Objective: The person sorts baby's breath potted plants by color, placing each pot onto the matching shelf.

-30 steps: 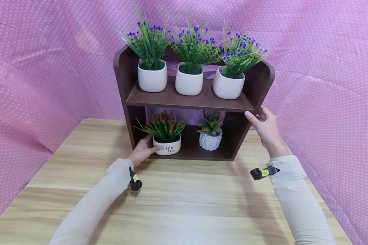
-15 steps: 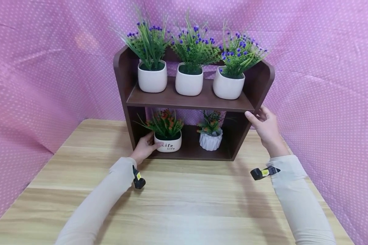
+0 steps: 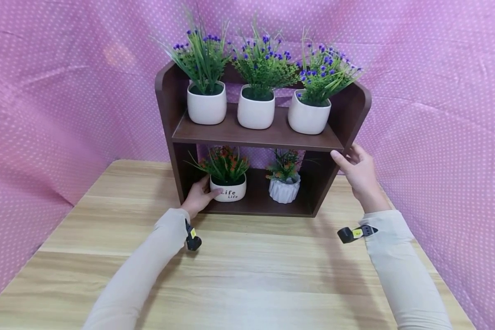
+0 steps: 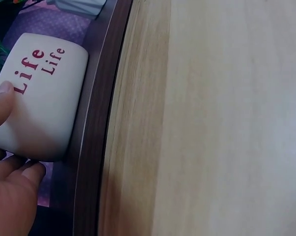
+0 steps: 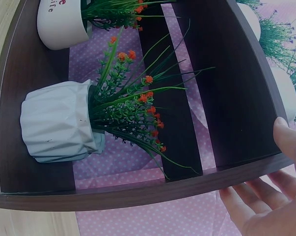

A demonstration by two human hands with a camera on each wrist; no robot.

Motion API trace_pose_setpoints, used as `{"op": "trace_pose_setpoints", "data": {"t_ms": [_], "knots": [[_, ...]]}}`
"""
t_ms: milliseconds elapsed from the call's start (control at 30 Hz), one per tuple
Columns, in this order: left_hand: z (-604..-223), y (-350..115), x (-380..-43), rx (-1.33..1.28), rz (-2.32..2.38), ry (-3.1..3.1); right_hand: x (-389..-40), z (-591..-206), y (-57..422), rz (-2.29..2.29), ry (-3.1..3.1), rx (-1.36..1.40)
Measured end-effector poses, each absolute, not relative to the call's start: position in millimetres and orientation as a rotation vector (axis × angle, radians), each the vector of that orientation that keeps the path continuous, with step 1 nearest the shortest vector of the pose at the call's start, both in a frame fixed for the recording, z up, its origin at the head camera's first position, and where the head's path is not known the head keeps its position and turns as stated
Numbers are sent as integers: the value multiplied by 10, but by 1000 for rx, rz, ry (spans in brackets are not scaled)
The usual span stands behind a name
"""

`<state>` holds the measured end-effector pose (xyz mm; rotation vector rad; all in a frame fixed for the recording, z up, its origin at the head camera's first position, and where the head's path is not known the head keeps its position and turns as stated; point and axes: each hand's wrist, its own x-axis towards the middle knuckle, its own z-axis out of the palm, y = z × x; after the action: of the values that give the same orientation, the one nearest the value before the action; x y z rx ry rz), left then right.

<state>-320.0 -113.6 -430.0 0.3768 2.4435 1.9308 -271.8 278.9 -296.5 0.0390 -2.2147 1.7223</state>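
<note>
My left hand [image 3: 199, 198] grips the left side of a white "Life" flowerpot [image 4: 52, 105], thumb on its front and fingers round its side. The pot, with an orange-flowered plant [image 3: 227, 165], is in the lower left of a dark brown two-tier shelf [image 3: 255, 137]. My right hand [image 3: 360, 174] holds the shelf's right side panel, thumb at the front edge and fingers on the outer face. A white ridged pot [image 5: 59, 123] with another orange-flowered plant [image 5: 133, 108] stands in the lower right of the shelf.
On the upper tier stand three white pots, at left [image 3: 206, 107], middle [image 3: 255, 111] and right [image 3: 309, 115], with purple-flowered plants. The shelf stands on a light wooden table [image 3: 247, 275]. Pink dotted cloth [image 3: 437, 114] hangs behind and at both sides.
My left hand has shifted the "Life" pot slightly right and deeper into the lower tier. My right hand keeps its hold on the side panel.
</note>
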Motion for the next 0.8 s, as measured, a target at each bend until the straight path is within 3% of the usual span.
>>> {"op": "trace_pose_setpoints", "data": {"t_ms": [100, 300, 800], "knots": [[-4214, -1110, -3127, 369, 1895, 2475, -2724, -2969, 2791, 1717, -2218, 37], [-4463, -1132, -3321, 323, 1892, 2499, -2731, -2974, 2794, 1712, -2220, 37], [-4396, -1078, -3171, 117, 1848, 2590, -2732, -2960, 2797, 1720, -2223, 29]]}}
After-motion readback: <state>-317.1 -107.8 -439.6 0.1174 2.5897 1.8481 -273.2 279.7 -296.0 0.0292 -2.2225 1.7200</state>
